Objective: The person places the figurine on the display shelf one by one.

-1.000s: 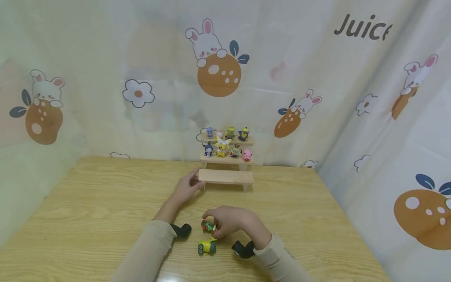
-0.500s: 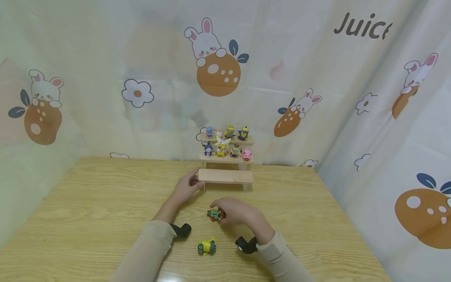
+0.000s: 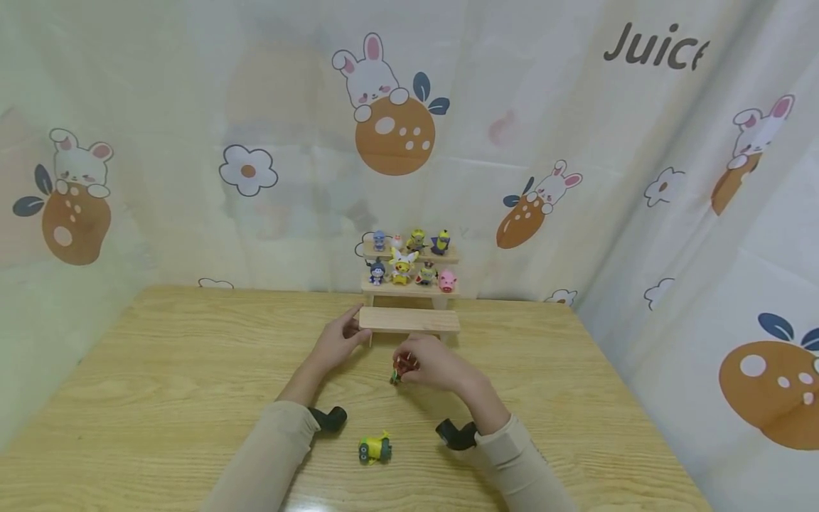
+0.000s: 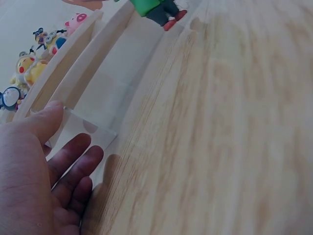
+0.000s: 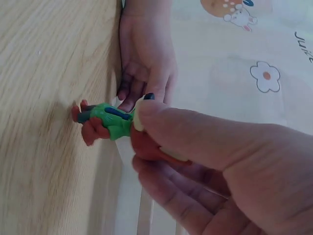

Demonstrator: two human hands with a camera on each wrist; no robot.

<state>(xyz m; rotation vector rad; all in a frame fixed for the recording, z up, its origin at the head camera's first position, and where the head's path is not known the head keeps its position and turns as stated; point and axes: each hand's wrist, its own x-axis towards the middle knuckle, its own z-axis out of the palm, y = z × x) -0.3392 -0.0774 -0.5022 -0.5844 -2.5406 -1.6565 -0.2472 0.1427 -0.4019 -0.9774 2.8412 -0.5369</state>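
My right hand [image 3: 435, 363] pinches a small fox figurine [image 5: 112, 120] by its head, between thumb and fingers. It has an orange head, pale muzzle, green shirt, blue tie and dark trousers. In the right wrist view its feet point toward the table. In front of it stands a three-tier wooden display stand [image 3: 409, 320], its lowest step bare. My left hand [image 3: 339, 338] holds that step's left end; in the left wrist view the thumb lies against the board's end and the other fingers curl beside the leg. A yellow minion figurine [image 3: 374, 449] lies on its side nearer me.
Several figurines line the upper two steps, among them a pink pig [image 3: 447, 281] and a yellow character with white ears [image 3: 402, 267]. A printed curtain [image 3: 307, 213] hangs behind the wooden table [image 3: 211, 370]. Black wrist mounts [image 3: 457, 434] stick out at both sleeves.
My right hand has picked up the fox figurine from beside the minion figurine and carried it forward toward the stand, turning it more upright. My left hand has stayed at the step's end.
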